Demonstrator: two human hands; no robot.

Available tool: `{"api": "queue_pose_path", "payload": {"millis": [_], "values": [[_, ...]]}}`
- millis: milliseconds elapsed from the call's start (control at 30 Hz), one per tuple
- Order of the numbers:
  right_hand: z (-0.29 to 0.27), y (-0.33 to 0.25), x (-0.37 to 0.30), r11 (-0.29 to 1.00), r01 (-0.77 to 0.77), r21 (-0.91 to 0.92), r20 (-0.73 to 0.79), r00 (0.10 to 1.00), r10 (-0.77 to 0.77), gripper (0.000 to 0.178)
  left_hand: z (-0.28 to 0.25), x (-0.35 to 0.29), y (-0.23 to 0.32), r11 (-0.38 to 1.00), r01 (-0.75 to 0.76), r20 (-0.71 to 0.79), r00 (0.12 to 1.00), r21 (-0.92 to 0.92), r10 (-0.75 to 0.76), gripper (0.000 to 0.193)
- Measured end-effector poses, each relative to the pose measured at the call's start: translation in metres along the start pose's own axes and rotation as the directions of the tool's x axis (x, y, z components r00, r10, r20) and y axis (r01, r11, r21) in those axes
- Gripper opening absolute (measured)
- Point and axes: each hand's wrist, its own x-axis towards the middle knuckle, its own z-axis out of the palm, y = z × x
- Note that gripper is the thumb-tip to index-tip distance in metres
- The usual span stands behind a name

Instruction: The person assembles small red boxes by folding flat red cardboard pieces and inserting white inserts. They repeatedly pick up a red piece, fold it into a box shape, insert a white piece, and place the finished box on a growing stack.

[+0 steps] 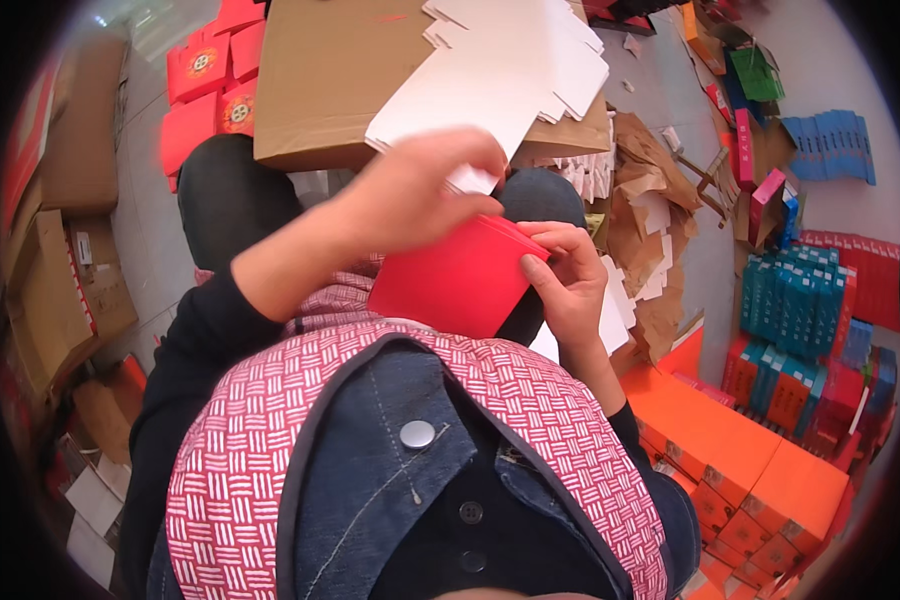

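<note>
Status: red box (457, 280) sits in the lap, centre of frame, just near of the knees, and both hands are on it.

- Right hand (570, 285): fingers curled round the box's right edge, thumb on the red face, closed firmly on it. Looks like the main hold.
- Left hand (420, 195): comes in from the left, over the top far edge of the box. Blurred, so can't tell how tight it is or if it pinches the box or the white insert (470, 180) just under the fingertips. Prob a light pinch, not confirmed.
- White card sheets (510, 75) are stacked loose on the brown carton (340, 80), far side, overhanging its edge right above the hands.

Risks, imo:
1. Box is held mostly by one edge. If the left hand pushes hard on the far edge, the box could twist out of the right hand and slide off the lap to the right, towards the orange boxes (740, 450).
2. Thin card: too much thumb pressure could crease the red face or bend a flap.
3. Left wrist is close to the overhanging sheets. A knock could bring the stack down onto the lap.
4. The insert could go in skewed and jam, since the left hand hides the opening.
5. Paper scraps (650, 220) to the right could catch anything dropped.
</note>
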Motion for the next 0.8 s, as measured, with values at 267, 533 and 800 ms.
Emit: {"api": "queue_pose_path", "payload": {"millis": [267,533,800], "values": [[0.023,0.004,0.004,0.966,0.075,-0.247,-0.106,0.989,-0.104,0.015,0.040,-0.055,-0.023,0.712,0.040,-0.207,0.944,-0.701,-0.257,0.032],[0.057,0.000,0.005,0.947,0.095,-0.307,-0.134,0.981,-0.142,0.012,0.040,-0.066,-0.013,0.902,0.015,-0.365,0.911,-0.432,-0.190,0.021],[0.062,0.012,0.017,0.973,0.078,-0.217,-0.166,0.979,-0.115,0.013,0.045,-0.062,-0.029,0.807,0.005,-0.379,0.881,-0.591,-0.283,0.017]]}}
